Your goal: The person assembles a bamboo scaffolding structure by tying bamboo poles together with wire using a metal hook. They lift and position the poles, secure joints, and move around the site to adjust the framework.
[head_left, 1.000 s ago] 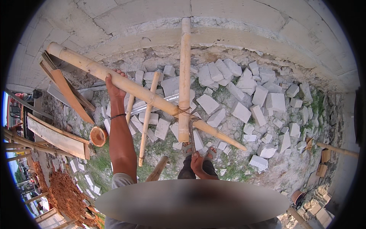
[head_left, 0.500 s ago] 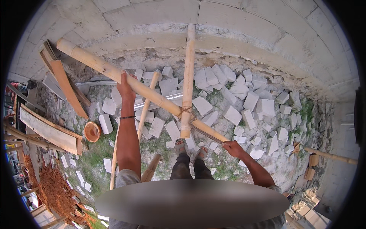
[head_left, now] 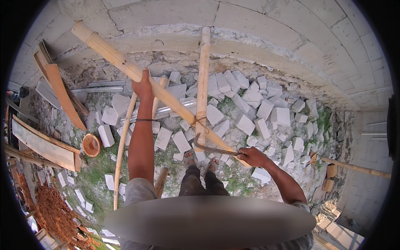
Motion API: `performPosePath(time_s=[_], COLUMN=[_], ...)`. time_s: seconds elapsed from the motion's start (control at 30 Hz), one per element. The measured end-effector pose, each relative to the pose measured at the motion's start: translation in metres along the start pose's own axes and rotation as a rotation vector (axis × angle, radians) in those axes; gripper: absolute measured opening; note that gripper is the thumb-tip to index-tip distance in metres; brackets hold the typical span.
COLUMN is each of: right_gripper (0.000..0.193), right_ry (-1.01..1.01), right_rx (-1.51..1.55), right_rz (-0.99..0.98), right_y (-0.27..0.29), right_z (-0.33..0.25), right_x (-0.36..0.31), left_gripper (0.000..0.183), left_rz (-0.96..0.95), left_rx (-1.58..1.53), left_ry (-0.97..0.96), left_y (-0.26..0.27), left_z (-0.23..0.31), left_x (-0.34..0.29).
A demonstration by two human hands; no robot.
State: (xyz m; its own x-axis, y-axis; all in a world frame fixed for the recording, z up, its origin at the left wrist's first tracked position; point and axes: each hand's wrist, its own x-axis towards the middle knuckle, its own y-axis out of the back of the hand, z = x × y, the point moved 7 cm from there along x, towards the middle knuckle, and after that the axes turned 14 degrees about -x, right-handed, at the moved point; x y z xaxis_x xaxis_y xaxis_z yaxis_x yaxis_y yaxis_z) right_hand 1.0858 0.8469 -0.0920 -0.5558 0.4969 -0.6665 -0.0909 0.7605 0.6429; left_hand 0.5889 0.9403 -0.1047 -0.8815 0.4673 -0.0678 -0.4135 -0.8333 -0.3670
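L hand (head_left: 142,88): fingers mostly hidden behind bamboo pole (head_left: 168,100); blur (head_left: 208,221) covers btm ctr.

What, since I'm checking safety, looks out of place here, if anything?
The blocks: they lie strewn along the foot of the wall, tilted at odd angles, some broken, rather than neatly stacked.

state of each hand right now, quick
Left hand: closed on the diagonal bamboo pole.
Right hand: closed on a dark hooked rod.
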Motion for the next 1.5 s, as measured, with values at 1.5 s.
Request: performPosePath(time_s=[1.5], right_gripper=[0.047], right_ry=[-0.517], right_rx=[0.016], right_rz=[0.322], right_y=[0.026], right_z=[0.043], right_x=[0.011], left_gripper=[0.032], left_rz=[-0.313], left_rx=[-0.417], left_ry=[0.467], left_y=[0.029], left_z=[-0.033], left_x=[0.010])
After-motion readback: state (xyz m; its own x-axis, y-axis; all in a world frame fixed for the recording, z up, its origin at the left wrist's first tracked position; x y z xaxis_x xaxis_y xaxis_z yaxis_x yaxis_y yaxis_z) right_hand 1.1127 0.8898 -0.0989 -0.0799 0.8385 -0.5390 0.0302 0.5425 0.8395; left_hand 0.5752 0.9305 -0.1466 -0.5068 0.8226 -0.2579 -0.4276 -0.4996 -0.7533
